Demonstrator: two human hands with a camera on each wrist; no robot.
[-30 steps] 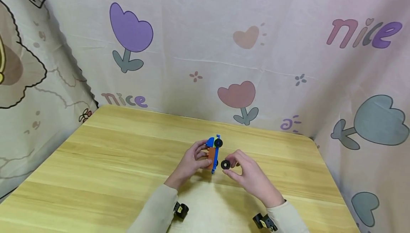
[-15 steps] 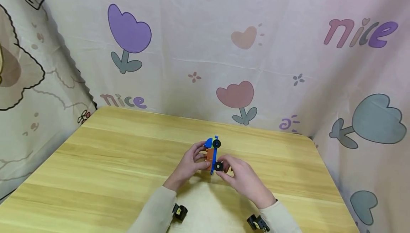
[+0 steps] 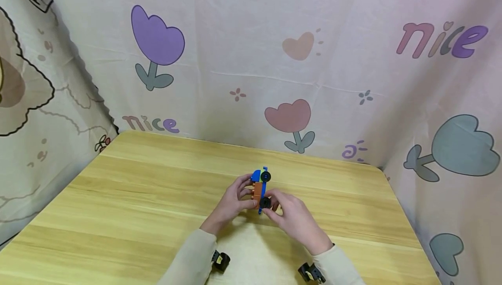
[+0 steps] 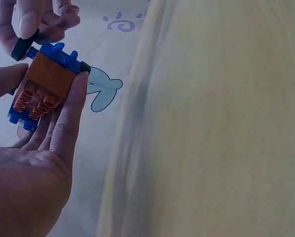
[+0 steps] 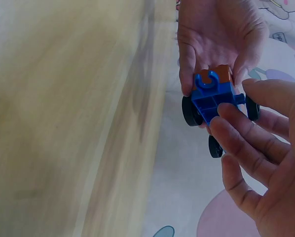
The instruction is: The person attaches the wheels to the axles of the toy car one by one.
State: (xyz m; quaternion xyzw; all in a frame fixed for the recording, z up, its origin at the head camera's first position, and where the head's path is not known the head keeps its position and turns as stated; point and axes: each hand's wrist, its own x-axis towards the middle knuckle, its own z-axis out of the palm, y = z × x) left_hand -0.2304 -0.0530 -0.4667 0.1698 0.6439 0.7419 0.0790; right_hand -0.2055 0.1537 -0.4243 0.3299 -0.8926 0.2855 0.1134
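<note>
My left hand (image 3: 231, 204) grips a toy car (image 3: 257, 189) built of blocks, with its nose pointing away and its underside turned right. It has a blue chassis (image 5: 214, 98), orange blocks (image 4: 50, 74) and a blue front piece (image 3: 256, 175). Thumb and fingers hold it by the orange blocks' sides. Between thumb and forefinger my right hand (image 3: 296, 217) pinches a black wheel (image 5: 252, 107) at the tip of a blue axle stub (image 5: 239, 98). How far the wheel sits on the stub, I cannot tell. Other black wheels, such as one front wheel (image 3: 266, 176), are on the car.
Both hands are above a wood-grain table (image 3: 157, 180). Behind it hangs a patterned cloth (image 3: 235, 36), with another cloth side at the left. Black wrist cameras, one at the left cuff (image 3: 221, 261) and one at the right cuff (image 3: 311, 273), sit under the sleeves.
My right hand has moved left, bringing the wheel from beside the car to its near axle. The left hand keeps holding the car almost still.
</note>
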